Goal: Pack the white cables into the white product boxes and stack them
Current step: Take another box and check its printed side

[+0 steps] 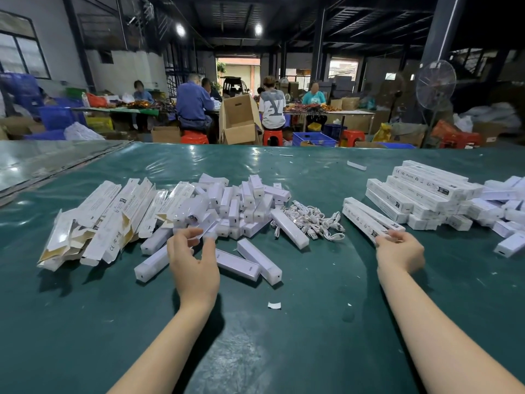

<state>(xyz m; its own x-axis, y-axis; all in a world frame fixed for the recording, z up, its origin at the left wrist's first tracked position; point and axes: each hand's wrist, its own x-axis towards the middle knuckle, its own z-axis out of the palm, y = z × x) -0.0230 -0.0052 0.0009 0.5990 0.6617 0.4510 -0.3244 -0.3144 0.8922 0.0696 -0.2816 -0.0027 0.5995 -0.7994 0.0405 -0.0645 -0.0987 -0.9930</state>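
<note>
**A:** Workshop floor, dark steel roof, two ceiling lamps lit. At least five people are seated at the far tables. Near bench has a glossy green cover, wrinkled. Counts?

**B:** Cables: one tangled heap at centre, thin white coils, too knotted to count. Left of it is a heap of cases, smooth translucent white oblongs, with about five loose on the near side. Far left is a fan of flat cartons, white card with brown insides. On the right is a stack of closed printed boxes, roughly three tiers, with more loose beside it.

**A:** Hands?

**B:** Right hand: fingers curled over the near end of a long box. A second box lies touching alongside. Long axis is diagonal, with the far end pointing away and left, same as the stack. Left hand: fingers half-curled, tips at a case on the heap's near edge. Gripping or just touching, cannot tell.

**A:** Strays?

**B:** One paper scrap between the forearms.
</note>
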